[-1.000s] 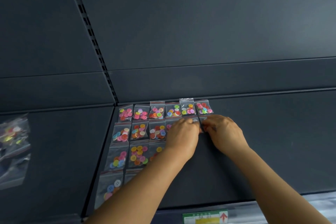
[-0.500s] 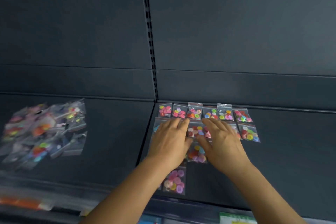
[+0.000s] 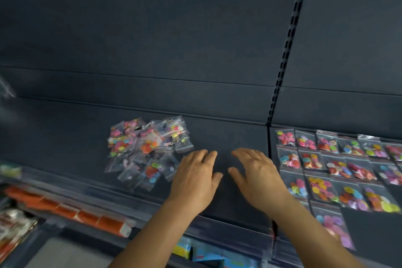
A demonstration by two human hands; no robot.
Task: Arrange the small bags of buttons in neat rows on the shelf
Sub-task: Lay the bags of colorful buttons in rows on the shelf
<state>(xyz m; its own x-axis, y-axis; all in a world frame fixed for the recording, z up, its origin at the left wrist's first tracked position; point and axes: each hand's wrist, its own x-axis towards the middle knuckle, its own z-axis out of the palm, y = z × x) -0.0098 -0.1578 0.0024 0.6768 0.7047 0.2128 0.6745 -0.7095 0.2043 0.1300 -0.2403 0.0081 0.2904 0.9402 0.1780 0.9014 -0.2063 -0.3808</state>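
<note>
Head view shows both hands over bare dark shelf (image 3: 228, 137), between two groups of button bags. Left hand (image 3: 193, 183) and right hand (image 3: 258, 178) are palm down, fingers spread apart, and each grip is empty; neither touches a bag. A second ago both hands were pressed on the sorted bags, squaring the second row; they have since come away and the view has swung leftward. Arranged rows (image 3: 335, 167) now lie to the right of the shelf's vertical joint (image 3: 269, 137), four rows deep, the front row holding only one visible bag, partly hidden behind the right forearm. Loose pile of bags (image 3: 145, 150) lies left of the left hand, overlapping and tilted, just beside its fingertips (image 3: 206, 154).

Assessment: alignment of the last placed bags appears finished, and the person is turning to the pile for fresh stock. Much of the pile remains unsorted. Thin slippery bags overlap, so more than one may lift together.
</note>
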